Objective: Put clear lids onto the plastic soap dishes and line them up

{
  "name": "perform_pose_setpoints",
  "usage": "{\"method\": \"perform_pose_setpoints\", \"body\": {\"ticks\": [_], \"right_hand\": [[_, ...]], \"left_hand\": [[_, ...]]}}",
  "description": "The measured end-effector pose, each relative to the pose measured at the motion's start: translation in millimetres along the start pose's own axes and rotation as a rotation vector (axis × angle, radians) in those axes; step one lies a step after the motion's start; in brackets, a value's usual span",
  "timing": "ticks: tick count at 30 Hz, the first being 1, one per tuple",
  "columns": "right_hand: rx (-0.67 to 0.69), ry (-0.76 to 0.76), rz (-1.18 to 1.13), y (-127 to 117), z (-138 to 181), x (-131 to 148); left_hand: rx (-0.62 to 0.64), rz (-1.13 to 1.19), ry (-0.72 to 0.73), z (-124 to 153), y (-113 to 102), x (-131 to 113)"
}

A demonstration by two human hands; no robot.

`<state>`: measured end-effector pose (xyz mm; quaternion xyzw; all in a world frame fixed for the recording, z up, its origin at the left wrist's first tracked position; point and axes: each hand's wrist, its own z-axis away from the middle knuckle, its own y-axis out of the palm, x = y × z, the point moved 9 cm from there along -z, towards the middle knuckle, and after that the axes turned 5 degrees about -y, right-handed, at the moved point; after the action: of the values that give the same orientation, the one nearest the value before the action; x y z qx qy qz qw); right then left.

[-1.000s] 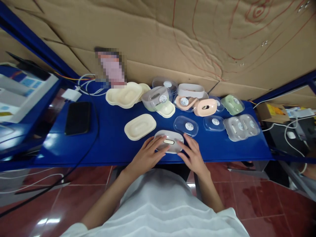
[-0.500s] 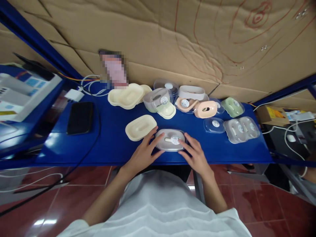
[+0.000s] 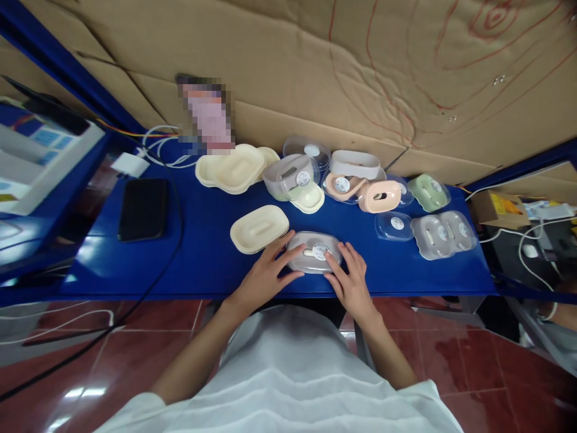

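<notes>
Head view: lidded box (image 3: 314,252) crosswise.

blue table (image 3: 202,264), cardboard wall (image 3: 288,66)

The person wears a white top with short sleeves, and the left hand (image 3: 264,281) and right hand (image 3: 352,284) are bare.

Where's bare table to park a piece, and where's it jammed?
Widest bare patch: blue table between the black phone and the cream tray. A smaller strip lies at the front right, between the right hand and the paired clear lids. Crowded: the back row from the stacked cream trays to the green box.
</notes>
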<state>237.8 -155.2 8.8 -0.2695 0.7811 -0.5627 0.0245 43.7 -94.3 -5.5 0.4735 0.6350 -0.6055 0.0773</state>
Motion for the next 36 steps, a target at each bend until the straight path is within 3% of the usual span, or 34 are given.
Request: {"method": "perform_pose_setpoints", "body": {"ticks": [8,14,17,21,25,27,29,31,36], "right_hand": [[0.035,0.023,-0.159,6,3,-4],[0.111,0.008,-0.272,3,-6,-13],[-0.008,0.039,-0.229,-19,-6,-28],[-0.31,0.223,0.041,-86,16,-91],[-0.52,0.504,0.376,-161,48,-204],[-0.529,0.705,0.436,-184,61,-265],[-0.491,0.837,0.427,-192,65,-311],[-0.455,0.879,0.403,-192,61,-336],[-0.391,0.87,0.374,-178,50,-341]], "left_hand": [[-0.01,0.016,-0.006,1,-3,2],[0.1,0.053,-0.01,-1,1,-2],[0.04,0.038,0.015,1,-6,-9],[-0.206,-0.105,0.066,11,-30,-19],[-0.364,-0.293,-0.047,21,-51,-7],[-0.406,-0.358,-0.136,23,-60,6],[-0.405,-0.399,-0.188,23,-63,18],[-0.361,-0.404,-0.186,21,-60,26],[-0.266,-0.372,-0.139,18,-51,29]]}}
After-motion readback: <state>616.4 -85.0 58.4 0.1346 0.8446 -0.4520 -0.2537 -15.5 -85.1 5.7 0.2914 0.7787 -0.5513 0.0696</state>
